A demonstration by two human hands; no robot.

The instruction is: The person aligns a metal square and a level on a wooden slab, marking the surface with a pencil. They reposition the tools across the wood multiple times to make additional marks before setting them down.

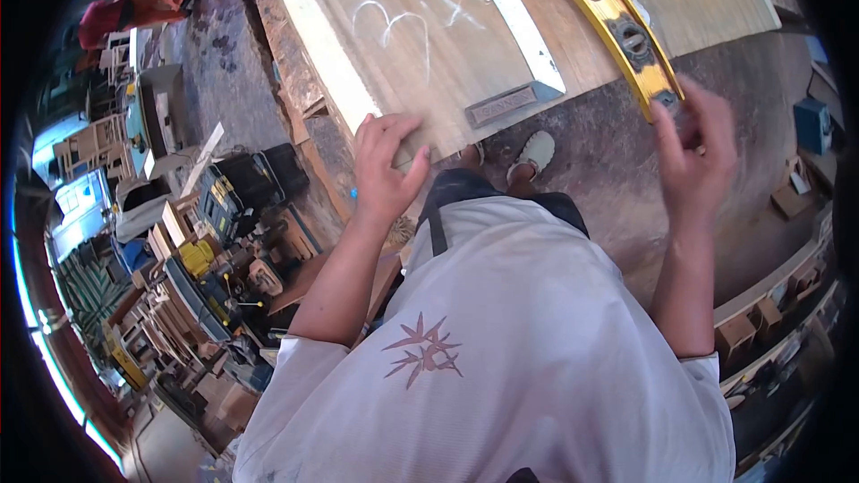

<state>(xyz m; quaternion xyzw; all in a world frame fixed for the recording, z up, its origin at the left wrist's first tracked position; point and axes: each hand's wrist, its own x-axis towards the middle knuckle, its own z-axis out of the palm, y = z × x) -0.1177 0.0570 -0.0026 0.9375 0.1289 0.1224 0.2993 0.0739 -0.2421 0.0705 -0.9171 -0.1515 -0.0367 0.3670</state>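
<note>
My left hand rests at the near left corner of a wooden board, its fingers loosely bent and its thumb apart, holding nothing I can see. Chalk marks run across the board. At its near edge lies a try square, its metal stock along the edge and its pale blade pointing away from me. A yellow spirit level lies to the right, its near end sticking out past the board. My right hand, slightly blurred, has thumb and fingers closed around that end.
A workbench edge lies left of the board. Power tools, a black toolbox and wood pieces crowd the left side. A blue box stands at right, above a shelf of wood blocks. A person in red is far left.
</note>
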